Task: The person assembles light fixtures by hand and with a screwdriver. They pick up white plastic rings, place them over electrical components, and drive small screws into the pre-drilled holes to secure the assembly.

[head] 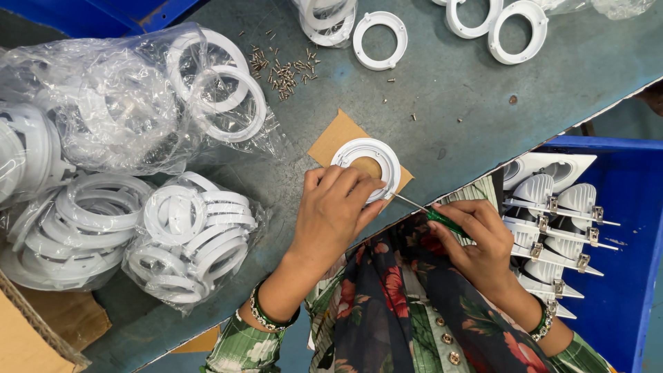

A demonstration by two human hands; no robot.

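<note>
Head view: left hand (331, 207) lies flat over the near edge of a white plastic ring (368, 166), fingers pressed down on its rim, pinning it so it can't spin or slide. The ring sits on a small cardboard square (331, 141) on the grey-green desk (456, 97), probably as a pad to spare the surface. Right hand (476, 242) is closed on a green-handled screwdriver (431, 215), thumb and fingers pinching the handle, shaft angled up-left with the tip at the ring's near-right rim, just beside the left fingertips. A low grip like that suits fine turning.

A heap of loose small screws (283, 69) lies up-desk, within reach. More bare rings (378, 40) are at the far edge. Clear bags of the same rings (186, 242) are stacked to the left. A blue bin (621, 276) on the right holds white finned lamp housings (552, 221) with metal spring clips, laid in rows.
</note>
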